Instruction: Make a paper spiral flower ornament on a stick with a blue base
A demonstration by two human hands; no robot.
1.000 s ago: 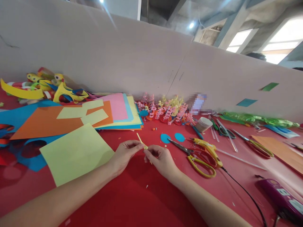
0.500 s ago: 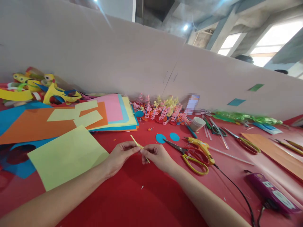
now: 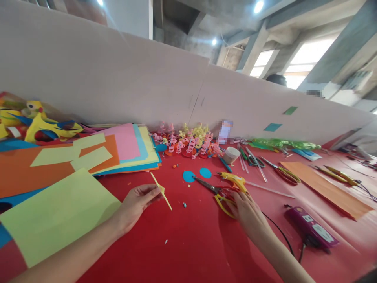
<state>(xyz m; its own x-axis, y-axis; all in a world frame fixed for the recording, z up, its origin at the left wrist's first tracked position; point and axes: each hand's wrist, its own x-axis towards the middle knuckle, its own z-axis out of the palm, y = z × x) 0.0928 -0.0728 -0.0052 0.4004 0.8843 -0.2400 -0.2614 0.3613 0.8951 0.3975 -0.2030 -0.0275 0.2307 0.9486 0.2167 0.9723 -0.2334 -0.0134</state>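
My left hand (image 3: pixel 136 203) pinches a thin yellow paper strip (image 3: pixel 161 191) between thumb and fingertips, just above the red table (image 3: pixel 188 243). The strip slants from upper left to lower right. My right hand (image 3: pixel 246 210) lies to the right, its fingers curled onto the handles of the yellow-handled scissors (image 3: pixel 219 193). The scissor blades point left toward two blue paper discs (image 3: pixel 189 176). A yellow glue gun (image 3: pixel 235 181) lies right behind the scissors, close to my right fingertips.
A light green sheet (image 3: pixel 55 214) lies at the left, with stacked coloured sheets (image 3: pixel 118 147) behind it. Curled paper pieces (image 3: pixel 185 143) sit by the back wall. A purple device (image 3: pixel 309 228) with a cable, more scissors (image 3: pixel 279 169) and an orange strip (image 3: pixel 324 188) lie at the right.
My right hand let go of the yellow strip and moved right to the scissors. My left hand keeps the strip. The view has swung to the right.
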